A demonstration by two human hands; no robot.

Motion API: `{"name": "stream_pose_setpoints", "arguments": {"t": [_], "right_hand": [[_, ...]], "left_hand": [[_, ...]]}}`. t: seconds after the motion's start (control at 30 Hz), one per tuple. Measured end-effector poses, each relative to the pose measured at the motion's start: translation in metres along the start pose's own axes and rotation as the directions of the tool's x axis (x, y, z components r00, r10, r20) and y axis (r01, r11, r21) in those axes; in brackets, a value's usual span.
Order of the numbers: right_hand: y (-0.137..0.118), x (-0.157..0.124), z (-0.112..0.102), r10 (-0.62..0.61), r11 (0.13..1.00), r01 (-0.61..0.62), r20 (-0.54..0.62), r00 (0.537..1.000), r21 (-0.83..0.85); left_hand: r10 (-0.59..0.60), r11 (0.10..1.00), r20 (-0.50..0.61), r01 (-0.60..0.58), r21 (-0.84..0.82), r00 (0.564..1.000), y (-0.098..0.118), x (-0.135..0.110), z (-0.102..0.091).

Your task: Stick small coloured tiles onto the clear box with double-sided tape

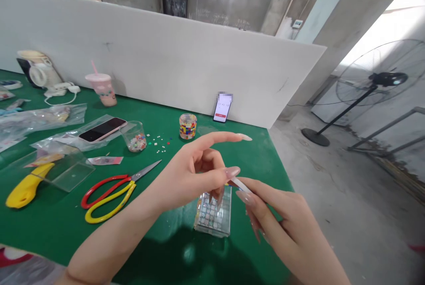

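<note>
A thin white strip (241, 184) runs between my two hands. My right hand (277, 209) pinches it between thumb and fingers. At its other end, the thumb of my left hand (202, 170) presses against curled fingers, with the index finger stretched out above. Small yellow and blue bits show by the strip's left end, mostly hidden by fingers. Below the hands a clear rectangular box (214, 221) lies on the green table, with rows of shiny square tiles on it; my left fingertips overlap its upper part, and I cannot tell whether they touch it.
Left of my hands lie red-and-yellow scissors (122, 192), a cup of small tiles (136, 141), a clear plastic piece (71, 167) and a yellow-handled tool (29, 185). Behind stand a colourful round container (187, 126), a propped phone (222, 108) and a pink cup (102, 90).
</note>
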State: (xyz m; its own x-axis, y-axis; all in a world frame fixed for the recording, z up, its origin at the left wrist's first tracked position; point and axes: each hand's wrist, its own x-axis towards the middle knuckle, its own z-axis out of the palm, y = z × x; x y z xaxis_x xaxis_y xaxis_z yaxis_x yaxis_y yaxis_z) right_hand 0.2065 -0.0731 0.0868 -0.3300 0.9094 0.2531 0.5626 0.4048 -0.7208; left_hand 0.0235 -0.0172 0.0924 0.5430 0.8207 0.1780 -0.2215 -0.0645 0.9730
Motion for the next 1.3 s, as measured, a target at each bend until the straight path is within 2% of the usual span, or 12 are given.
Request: {"name": "stream_pose_setpoints", "arguments": {"t": [0.1,0.2,0.3,0.4,0.5,0.6,0.67,0.73,0.83,0.9,1.07,1.3], "right_hand": [[0.001,0.000,0.004,-0.062,0.998,0.064,-0.083,0.995,0.025],[0.001,0.002,0.011,-0.097,0.994,0.105,-0.156,0.983,0.040],[0.001,0.006,0.018,-0.074,0.992,0.090,-0.161,0.984,0.092],[0.001,0.009,0.025,-0.070,0.987,0.095,-0.189,0.979,0.130],[0.000,0.008,0.032,-0.098,0.976,0.142,-0.251,0.963,0.163],[-0.001,0.006,0.034,-0.130,0.957,0.189,-0.257,0.958,0.221],[-0.002,0.004,0.032,-0.140,0.957,0.199,-0.268,0.953,0.209],[-0.003,0.002,0.027,-0.138,0.972,0.184,-0.277,0.951,0.149],[-0.002,-0.001,0.017,-0.113,0.989,0.133,-0.230,0.967,0.072],[-0.002,-0.004,0.011,-0.101,0.991,0.116,-0.188,0.977,0.067],[0.001,-0.008,0.008,-0.109,0.987,0.128,-0.191,0.976,0.093],[0.002,-0.008,0.009,-0.097,0.975,0.129,-0.177,0.979,0.179]], "left_hand": [[0.068,0.993,-0.043,-0.072,-0.092,0.997,-0.002,-0.002,0.003],[0.116,0.982,-0.169,-0.139,-0.127,0.979,-0.005,-0.002,0.007],[0.203,0.976,-0.317,-0.217,-0.009,0.927,-0.009,-0.001,0.010],[0.361,0.930,-0.404,-0.292,0.224,0.840,-0.015,-0.002,0.009],[0.612,0.740,-0.358,-0.350,0.575,0.705,-0.020,-0.010,0.004],[0.788,0.411,-0.128,-0.361,0.837,0.602,-0.022,-0.019,-0.002],[0.802,0.317,-0.012,-0.409,0.856,0.597,-0.020,-0.021,-0.004],[0.785,0.356,0.015,-0.470,0.808,0.620,-0.017,-0.019,-0.004],[0.731,0.489,-0.019,-0.504,0.712,0.682,-0.013,-0.015,0.000],[0.720,0.525,-0.021,-0.523,0.671,0.694,-0.012,-0.014,0.003],[0.707,0.506,0.016,-0.523,0.686,0.707,-0.010,-0.016,0.003],[0.644,0.464,0.173,-0.560,0.686,0.745,-0.006,-0.021,-0.001]]}}
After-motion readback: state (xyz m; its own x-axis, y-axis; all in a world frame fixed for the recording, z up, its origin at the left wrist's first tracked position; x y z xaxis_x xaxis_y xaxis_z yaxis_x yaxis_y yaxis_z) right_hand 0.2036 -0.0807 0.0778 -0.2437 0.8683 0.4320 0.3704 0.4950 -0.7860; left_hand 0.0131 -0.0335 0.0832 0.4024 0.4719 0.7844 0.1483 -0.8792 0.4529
